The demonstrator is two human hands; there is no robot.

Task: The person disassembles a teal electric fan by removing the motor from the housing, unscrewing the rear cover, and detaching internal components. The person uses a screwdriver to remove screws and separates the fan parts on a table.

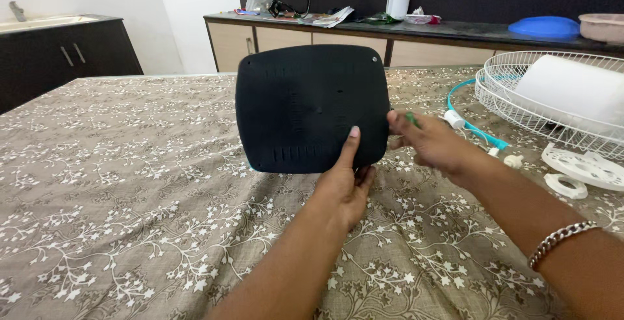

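My left hand (343, 187) holds a black, rounded-square plastic base plate (305, 105) upright by its lower right edge, thumb pressed on its face. The plate shows slots and small holes, with a sliver of teal at its bottom left corner. My right hand (429, 144) is at the plate's right edge, pinching a small green-handled tool (412, 119) between fingers and thumb. A silver chain bracelet (562, 239) is on my right wrist.
A brown floral bedsheet (130, 196) covers the surface. At the right lie a white wire fan guard (552, 92), a teal ring (478, 131), white plastic fan parts (582, 167) and small knobs. A long counter (416, 31) with clutter stands behind, a dark cabinet (65, 53) at left.
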